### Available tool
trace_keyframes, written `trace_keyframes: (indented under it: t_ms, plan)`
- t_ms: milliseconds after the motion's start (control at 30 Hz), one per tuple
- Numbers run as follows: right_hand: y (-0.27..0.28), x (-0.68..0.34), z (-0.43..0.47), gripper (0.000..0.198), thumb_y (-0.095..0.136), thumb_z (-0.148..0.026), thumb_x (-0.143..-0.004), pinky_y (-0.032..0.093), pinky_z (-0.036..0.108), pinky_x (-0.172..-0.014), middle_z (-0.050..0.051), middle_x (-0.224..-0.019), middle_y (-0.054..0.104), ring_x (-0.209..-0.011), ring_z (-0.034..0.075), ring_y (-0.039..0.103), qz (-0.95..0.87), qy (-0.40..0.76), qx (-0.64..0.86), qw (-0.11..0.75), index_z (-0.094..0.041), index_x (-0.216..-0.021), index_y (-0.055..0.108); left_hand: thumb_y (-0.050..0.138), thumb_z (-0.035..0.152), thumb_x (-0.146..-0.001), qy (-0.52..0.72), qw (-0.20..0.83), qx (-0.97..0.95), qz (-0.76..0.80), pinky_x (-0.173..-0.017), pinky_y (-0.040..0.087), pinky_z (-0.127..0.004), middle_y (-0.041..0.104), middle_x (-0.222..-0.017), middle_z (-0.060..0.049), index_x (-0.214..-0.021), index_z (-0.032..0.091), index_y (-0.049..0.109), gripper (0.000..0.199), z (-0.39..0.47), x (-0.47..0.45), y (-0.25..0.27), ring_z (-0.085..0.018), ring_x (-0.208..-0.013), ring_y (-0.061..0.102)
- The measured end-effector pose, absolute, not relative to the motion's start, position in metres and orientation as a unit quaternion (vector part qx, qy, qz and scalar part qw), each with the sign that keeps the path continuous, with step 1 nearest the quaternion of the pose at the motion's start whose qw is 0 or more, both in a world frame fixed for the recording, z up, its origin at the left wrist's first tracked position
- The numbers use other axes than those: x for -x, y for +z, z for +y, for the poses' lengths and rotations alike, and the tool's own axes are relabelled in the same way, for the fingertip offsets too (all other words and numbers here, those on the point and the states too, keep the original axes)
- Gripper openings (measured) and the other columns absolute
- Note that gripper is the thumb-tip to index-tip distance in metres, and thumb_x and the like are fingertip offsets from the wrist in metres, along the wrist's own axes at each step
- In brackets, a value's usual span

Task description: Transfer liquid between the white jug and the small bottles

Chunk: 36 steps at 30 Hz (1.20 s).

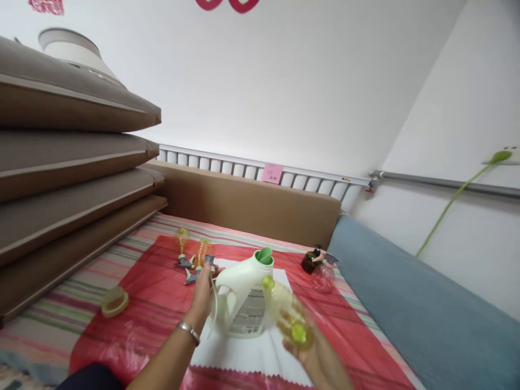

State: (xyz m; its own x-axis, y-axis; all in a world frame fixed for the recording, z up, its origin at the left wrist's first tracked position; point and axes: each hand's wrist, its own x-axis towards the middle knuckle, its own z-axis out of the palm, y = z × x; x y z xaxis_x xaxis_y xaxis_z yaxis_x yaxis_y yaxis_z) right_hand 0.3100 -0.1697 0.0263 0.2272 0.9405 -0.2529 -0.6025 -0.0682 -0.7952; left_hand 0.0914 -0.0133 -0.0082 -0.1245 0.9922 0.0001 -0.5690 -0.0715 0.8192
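Observation:
My left hand [203,290] is closed on a grey trigger sprayer head [209,260], and a thin white tube [215,309] hangs down from it. Fingers of my right hand [298,338] wrap a see-through yellow bottle [280,300], tilted with its neck toward the upper left and smeared by motion. Between both hands a large white jug [244,281] with a handle and printed label stands upright on a white cloth [252,360]. Its top shows a green opening [265,255]. Left of the jug lie two amber spray bottles [182,238] with grey-and-green trigger heads.
A yellowish round lid [114,302] lies on the red plastic sheet [142,325] at left. Far right on the sheet are a dark pump bottle [311,262] and a pink see-through bottle [324,278]. Stacked brown cushions [77,151] rise at left; a blue-grey padded side [406,292] runs along the right.

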Motion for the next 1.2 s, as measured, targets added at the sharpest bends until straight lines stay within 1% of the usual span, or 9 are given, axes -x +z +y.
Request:
trace_keyframes:
  t_ms: [133,200,300,400,500,700,900,1033,1200]
  plan:
    - [-0.039,-0.265,-0.187,0.063,0.079,-0.051,-0.053,0.047,0.027,-0.051,0.001,-0.086,0.068,-0.070,0.022,0.067,-0.099,0.668,0.434,0.597,-0.029,-0.105,0.050,0.053,0.055,-0.075,0.684,0.604,-0.256,0.318,-0.071,0.046,-0.032,0.068,-0.075,-0.005,-0.083,0.017,0.061,0.039,-0.021,-0.074,-0.004,-0.018,-0.072,0.063]
    - [-0.054,-0.248,-0.191,0.057,0.076,-0.054,-0.056,0.043,0.023,-0.045,0.001,-0.077,0.068,-0.059,0.018,0.065,-0.100,0.693,0.437,0.565,-0.025,-0.100,0.053,0.052,0.053,-0.077,0.703,0.598,-0.242,0.300,-0.077,0.045,-0.031,0.070,-0.080,-0.004,-0.085,0.020,0.059,0.035,-0.029,-0.064,0.003,-0.017,-0.081,0.064]
    - [-0.060,-0.233,-0.193,0.055,0.070,-0.058,-0.062,0.042,0.021,-0.044,0.005,-0.074,0.069,-0.052,0.015,0.062,-0.105,0.716,0.429,0.541,-0.021,-0.099,0.054,0.053,0.050,-0.079,0.730,0.593,-0.222,0.258,-0.082,0.045,-0.032,0.070,-0.082,-0.002,-0.089,0.022,0.058,0.030,-0.042,-0.050,0.016,-0.017,-0.087,0.064]
    - [-0.059,-0.224,-0.196,0.053,0.069,-0.057,-0.065,0.047,0.023,-0.047,0.004,-0.077,0.070,-0.053,0.014,0.063,-0.091,0.711,0.424,0.553,-0.023,-0.103,0.053,0.054,0.048,-0.080,0.756,0.575,-0.210,0.232,-0.081,0.044,-0.033,0.071,-0.080,-0.003,-0.090,0.021,0.059,0.030,-0.054,-0.041,0.028,-0.017,-0.086,0.063]
    - [-0.058,-0.216,-0.199,0.053,0.070,-0.054,-0.066,0.047,0.023,-0.045,0.003,-0.077,0.071,-0.052,0.015,0.063,-0.087,0.723,0.409,0.551,-0.022,-0.104,0.054,0.055,0.049,-0.079,0.769,0.556,-0.213,0.233,-0.083,0.044,-0.034,0.071,-0.080,-0.002,-0.091,0.021,0.059,0.030,-0.060,-0.038,0.033,-0.017,-0.084,0.063]
    - [-0.048,-0.211,-0.210,0.046,0.071,-0.046,-0.069,0.049,0.021,-0.052,0.008,-0.086,0.072,-0.070,0.017,0.067,-0.065,0.769,0.336,0.539,-0.016,-0.101,0.059,0.052,0.049,-0.081,0.767,0.554,-0.221,0.235,-0.084,0.043,-0.033,0.070,-0.079,0.000,-0.090,0.022,0.058,0.029,-0.065,-0.037,0.034,-0.015,-0.083,0.063]
    - [-0.036,-0.209,-0.214,0.042,0.069,-0.047,-0.070,0.048,0.021,-0.051,0.007,-0.086,0.072,-0.067,0.015,0.066,-0.069,0.762,0.350,0.540,-0.014,-0.095,0.062,0.054,0.047,-0.080,0.760,0.558,-0.242,0.228,-0.083,0.044,-0.033,0.070,-0.080,-0.002,-0.091,0.020,0.058,0.029,-0.079,-0.049,0.034,-0.016,-0.084,0.063]
    - [-0.025,-0.205,-0.212,0.044,0.069,-0.049,-0.069,0.048,0.023,-0.053,0.005,-0.085,0.072,-0.066,0.015,0.066,-0.076,0.748,0.361,0.552,-0.017,-0.098,0.061,0.053,0.046,-0.082,0.729,0.565,-0.298,0.248,-0.081,0.044,-0.034,0.068,-0.085,-0.004,-0.097,0.019,0.058,0.031,-0.097,-0.067,0.026,-0.018,-0.085,0.063]
    - [-0.011,-0.203,-0.210,0.044,0.074,-0.048,-0.064,0.047,0.022,-0.056,0.002,-0.079,0.071,-0.071,0.015,0.066,-0.075,0.719,0.371,0.582,-0.019,-0.094,0.060,0.054,0.044,-0.082,0.646,0.633,-0.344,0.254,-0.084,0.043,-0.034,0.068,-0.095,-0.008,-0.101,0.018,0.058,0.033,-0.125,-0.091,0.018,-0.022,-0.097,0.060]
